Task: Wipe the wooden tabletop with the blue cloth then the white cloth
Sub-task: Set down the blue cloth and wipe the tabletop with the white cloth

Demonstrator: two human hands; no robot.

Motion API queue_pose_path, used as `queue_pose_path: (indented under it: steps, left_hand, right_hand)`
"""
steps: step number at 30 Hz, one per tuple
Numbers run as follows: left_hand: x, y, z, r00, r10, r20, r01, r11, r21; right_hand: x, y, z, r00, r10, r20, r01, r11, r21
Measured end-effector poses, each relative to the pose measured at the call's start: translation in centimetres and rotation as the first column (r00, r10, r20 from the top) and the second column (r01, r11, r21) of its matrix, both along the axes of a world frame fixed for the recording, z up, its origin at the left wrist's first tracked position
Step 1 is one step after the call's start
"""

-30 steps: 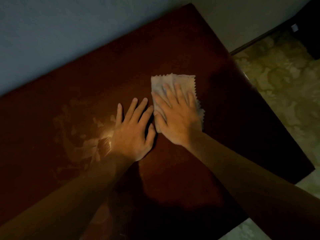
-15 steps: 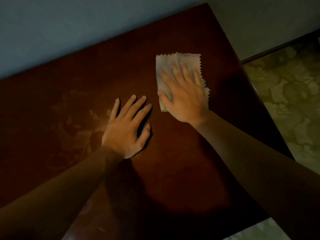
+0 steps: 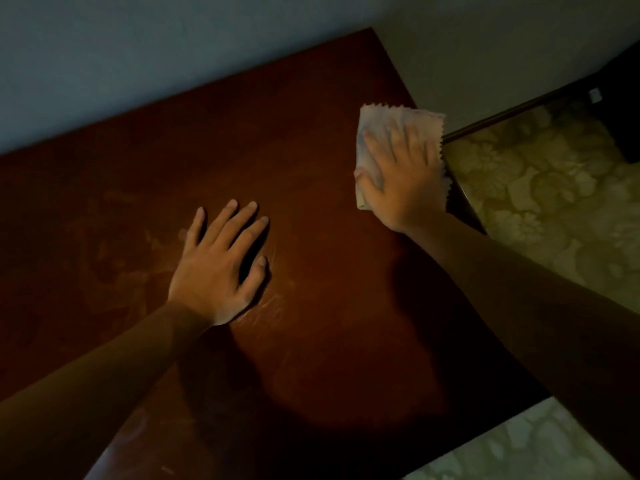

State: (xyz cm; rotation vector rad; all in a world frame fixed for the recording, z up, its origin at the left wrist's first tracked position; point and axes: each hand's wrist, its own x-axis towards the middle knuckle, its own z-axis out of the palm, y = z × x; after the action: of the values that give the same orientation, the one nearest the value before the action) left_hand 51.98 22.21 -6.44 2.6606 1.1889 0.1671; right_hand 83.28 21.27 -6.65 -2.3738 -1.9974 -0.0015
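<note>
A dark reddish wooden tabletop fills most of the view. A folded white cloth with zigzag edges lies at the table's right edge, part of it overhanging. My right hand presses flat on the cloth, fingers straight and spread. My left hand rests palm-down on the bare wood near the middle, fingers straight. Pale smudges mark the wood left of that hand. No blue cloth is in view.
A pale wall runs along the table's far edge. To the right and below, a patterned floor shows past the table's right edge. A dark object stands at the far right.
My right hand has slid the white cloth away from my left hand, rightward to the table's right edge. My left hand has stayed flat on the wood.
</note>
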Motion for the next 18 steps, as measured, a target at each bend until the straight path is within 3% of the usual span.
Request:
queue_pose_path:
  steps: [10, 18]
  left_hand:
    - [-0.1, 0.0, -0.3, 1.0, -0.013, -0.013, 0.013, 1.0, 0.003]
    - [0.0, 0.2, 0.1, 1.0, -0.015, -0.022, 0.015, 1.0, -0.011]
  right_hand:
    - [-1.6, 4.4, 0.4, 1.0, -0.009, 0.022, 0.01, 0.997, -0.071]
    - [-11.4, 6.8, 0.7, 0.957, 0.257, -0.133, -0.27, 0.958, -0.095]
